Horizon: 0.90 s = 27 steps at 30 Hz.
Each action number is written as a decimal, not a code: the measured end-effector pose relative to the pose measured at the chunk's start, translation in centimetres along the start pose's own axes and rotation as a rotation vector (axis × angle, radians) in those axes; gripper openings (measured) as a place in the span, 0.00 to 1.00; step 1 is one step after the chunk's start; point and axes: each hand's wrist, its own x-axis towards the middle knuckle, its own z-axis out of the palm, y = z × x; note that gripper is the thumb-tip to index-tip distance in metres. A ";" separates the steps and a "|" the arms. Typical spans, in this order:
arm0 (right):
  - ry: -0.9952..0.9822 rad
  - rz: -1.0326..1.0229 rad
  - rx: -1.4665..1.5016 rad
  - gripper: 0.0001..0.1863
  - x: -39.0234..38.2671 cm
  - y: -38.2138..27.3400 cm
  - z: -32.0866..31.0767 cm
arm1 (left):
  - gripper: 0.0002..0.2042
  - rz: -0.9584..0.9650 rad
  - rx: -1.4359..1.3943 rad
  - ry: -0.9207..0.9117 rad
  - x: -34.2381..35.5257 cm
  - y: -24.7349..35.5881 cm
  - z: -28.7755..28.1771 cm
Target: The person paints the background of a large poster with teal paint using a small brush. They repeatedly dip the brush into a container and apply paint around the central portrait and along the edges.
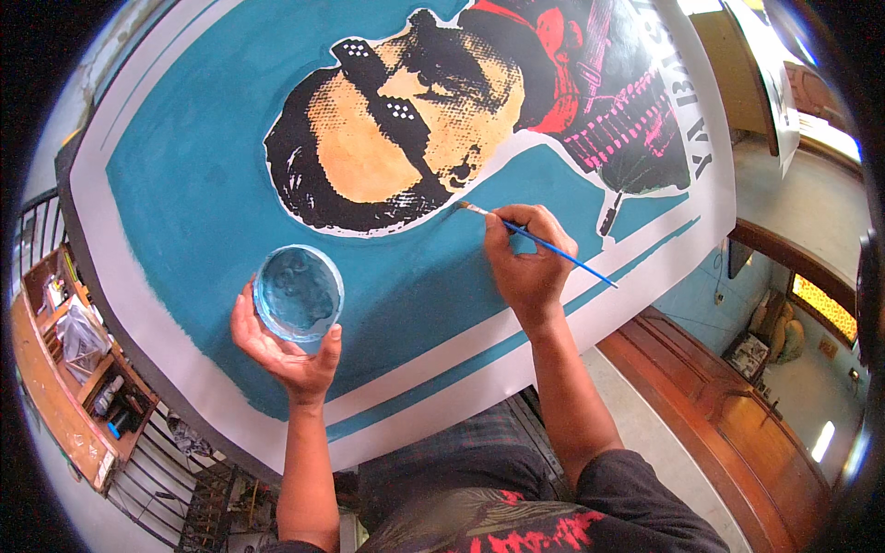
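A thin blue brush (539,241) is pinched in the right hand (527,260), its tip touching the poster (184,203) just below the printed face. A round paint cup (298,292) is cradled in the left hand (290,355) over the poster's lower edge.

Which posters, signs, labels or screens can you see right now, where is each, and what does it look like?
Poster: large sheet under both hands, teal field, white border, black-and-tan printed face, red and pink at top, black lettering on its right edge.
Second white sheet: upper right, beyond the poster, mostly cut off.
Small packages: on a wooden shelf at far left, too small to tell.
No screens visible.
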 end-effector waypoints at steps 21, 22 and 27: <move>-0.034 -0.021 0.002 0.05 -0.1 -0.4 -0.1 | 0.48 0.007 -0.001 -0.002 0.1 0.2 0.0; -0.016 -0.017 -0.003 0.05 0.1 -0.1 -0.1 | 0.48 0.003 -0.002 -0.003 0.1 0.2 0.0; 0.039 0.031 -0.039 0.05 1.1 1.3 -0.8 | 0.48 0.009 0.004 -0.002 0.2 0.2 0.0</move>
